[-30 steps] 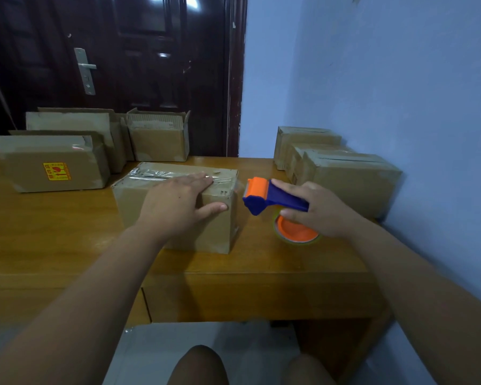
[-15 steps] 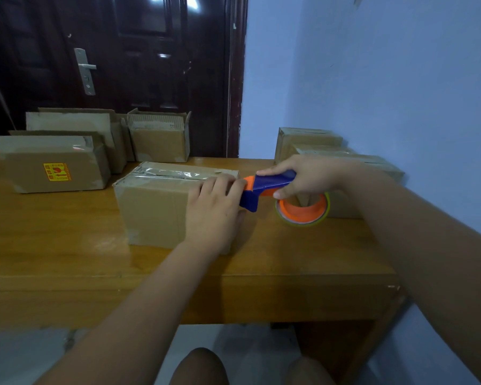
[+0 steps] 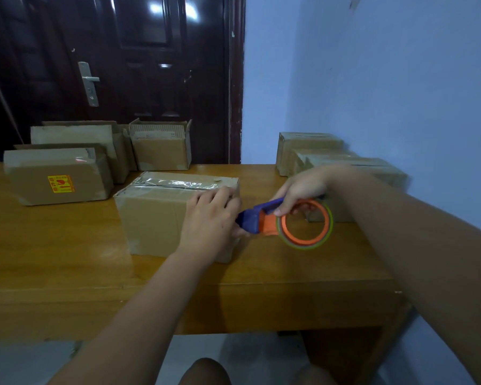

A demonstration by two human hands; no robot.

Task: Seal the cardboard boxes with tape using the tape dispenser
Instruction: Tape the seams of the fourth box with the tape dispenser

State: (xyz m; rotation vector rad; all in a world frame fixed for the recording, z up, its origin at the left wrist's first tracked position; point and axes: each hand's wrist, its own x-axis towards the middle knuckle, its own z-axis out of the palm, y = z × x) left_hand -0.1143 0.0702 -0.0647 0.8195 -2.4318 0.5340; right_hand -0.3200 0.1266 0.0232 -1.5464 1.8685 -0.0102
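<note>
Head camera: a cardboard box, clear tape running along its top, is sitting mid-table, set back from the front edge. The left hand is pressing over the box's right end, fingers laid together across the top edge. The right hand is gripping the tape dispenser, fingers curled round its blue handle. The dispenser's nose is meeting the box's right end just beside the left hand. Its orange tape roll is hanging over bare wood between the box and the boxes by the wall. More boxes are standing at the rear left. Open wood is stretching in front and left of the box.
</note>
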